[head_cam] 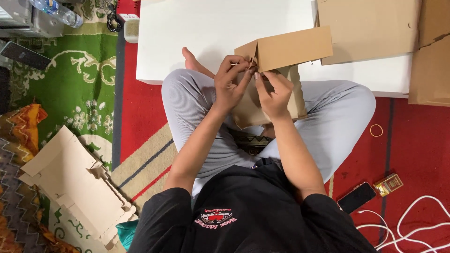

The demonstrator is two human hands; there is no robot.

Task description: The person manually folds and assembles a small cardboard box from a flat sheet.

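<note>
Red, green and cream patterned carpet (84, 89) covers the floor, and a low white board (211, 28) is laid across it at twelve o'clock from the seated person's crossed legs in grey trousers (337, 112).

A half-folded brown cardboard box with a scalloped edge (281, 56) is held over the lap, just above the knees, its upper flap leaning onto the white board. The left hand (229, 86) is closed in a pinch on the box's corner tab at about ten o'clock of the box, thumb and forefinger pressed together on the card. The right hand (274, 93) is curled against the front panel just beside it, fingertips gripping the card's edge; the two hands are nearly touching.

The box is judged light and fairly stiff along its panels, yet easily creased or torn at the thin tabs and scored folds. It is best taken by flat panels or close to a fold line, not by the scalloped rim.

A stack of flat, unfolded cardboard blanks (75, 187) lies at eight o'clock. More brown sheets (370, 28) rest at one o'clock. A dark phone (356, 197), a small gold packet (388, 184), white cables (412, 225) and a rubber band (376, 130) are seen at four o'clock.
</note>
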